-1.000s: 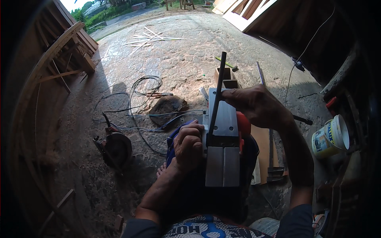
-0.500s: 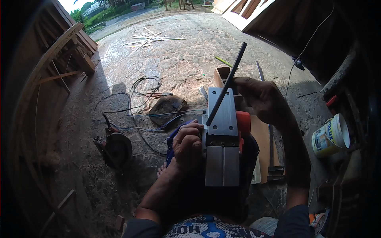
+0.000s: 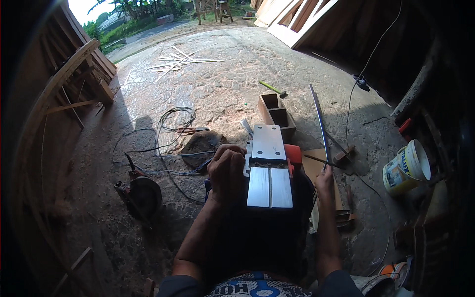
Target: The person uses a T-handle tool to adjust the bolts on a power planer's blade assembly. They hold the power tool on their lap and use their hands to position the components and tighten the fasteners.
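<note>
An electric hand planer point(image 3: 269, 190) rests sole up over my lap, its bright metal plates facing me and a red part of its body showing on the right. My left hand point(image 3: 227, 171) is closed against the planer's left side, with the fingertips partly hidden. Low to the right of the planer, my right hand point(image 3: 324, 182) is closed on a thin dark bar point(image 3: 312, 159) that lies crosswise at its fingers. A long metal strip point(image 3: 319, 116) on the floor runs up to that hand.
A wooden box with compartments point(image 3: 264, 110) stands beyond the planer, near a green-handled tool point(image 3: 271, 88). Left are a circular saw point(image 3: 143, 193), coiled cables point(image 3: 173, 119) and a dark stone-like block point(image 3: 202, 147). A white bucket point(image 3: 393, 173) stands right. Thin wood strips point(image 3: 183, 60) lie farther off.
My right hand has moved down and right with the dark bar, off the planer's sole. My left hand stays at the planer's side. The view has shifted slightly.
</note>
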Tool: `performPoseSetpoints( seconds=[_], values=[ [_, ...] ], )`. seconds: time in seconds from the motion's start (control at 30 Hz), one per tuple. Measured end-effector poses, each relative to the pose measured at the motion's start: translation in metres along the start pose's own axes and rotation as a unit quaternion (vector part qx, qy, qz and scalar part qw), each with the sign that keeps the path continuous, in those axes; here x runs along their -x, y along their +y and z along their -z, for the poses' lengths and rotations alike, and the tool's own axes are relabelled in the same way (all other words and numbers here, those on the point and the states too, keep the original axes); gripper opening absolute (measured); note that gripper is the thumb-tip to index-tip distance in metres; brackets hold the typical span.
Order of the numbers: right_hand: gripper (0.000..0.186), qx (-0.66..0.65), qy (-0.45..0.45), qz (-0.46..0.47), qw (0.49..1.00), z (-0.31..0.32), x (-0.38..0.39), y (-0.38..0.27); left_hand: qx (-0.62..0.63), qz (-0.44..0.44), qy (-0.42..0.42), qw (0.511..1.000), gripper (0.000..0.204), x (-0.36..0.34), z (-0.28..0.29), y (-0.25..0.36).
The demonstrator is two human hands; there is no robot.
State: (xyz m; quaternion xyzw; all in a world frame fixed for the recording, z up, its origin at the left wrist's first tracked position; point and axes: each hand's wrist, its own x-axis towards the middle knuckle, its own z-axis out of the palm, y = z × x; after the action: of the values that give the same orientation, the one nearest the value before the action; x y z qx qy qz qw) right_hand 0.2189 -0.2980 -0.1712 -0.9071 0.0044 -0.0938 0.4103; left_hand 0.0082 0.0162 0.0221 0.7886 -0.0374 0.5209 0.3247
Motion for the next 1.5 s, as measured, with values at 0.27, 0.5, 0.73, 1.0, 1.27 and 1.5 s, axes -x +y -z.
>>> performPoseSetpoints(
  seconds=[0.27,0.5,0.73,1.0,1.27,1.5],
  values=[
    [0.019,0.163,-0.258,-0.052,0.951,-0.058,0.090,0.072,0.027,0.033,0.006,0.999,0.023,0.004,-0.007,0.006],
    [0.017,-0.024,-0.205,0.044,0.978,-0.011,0.030,-0.002,0.035,0.009,0.007,0.999,0.020,0.009,-0.006,0.003],
    [0.011,-0.164,-0.402,0.337,0.836,0.112,0.041,-0.298,0.083,0.049,0.025,0.995,0.018,0.010,-0.003,0.010],
    [0.013,0.031,-0.447,0.554,0.702,0.090,0.048,-0.332,0.041,-0.006,0.008,0.999,0.017,0.013,-0.003,0.004],
    [0.021,0.086,-0.438,0.528,0.723,0.084,0.057,-0.334,0.031,0.002,0.005,1.000,0.019,0.012,-0.002,0.003],
    [0.023,0.090,-0.405,0.521,0.746,0.083,0.056,-0.335,-0.004,0.019,-0.004,1.000,0.014,0.002,-0.005,0.004]
  ],
)
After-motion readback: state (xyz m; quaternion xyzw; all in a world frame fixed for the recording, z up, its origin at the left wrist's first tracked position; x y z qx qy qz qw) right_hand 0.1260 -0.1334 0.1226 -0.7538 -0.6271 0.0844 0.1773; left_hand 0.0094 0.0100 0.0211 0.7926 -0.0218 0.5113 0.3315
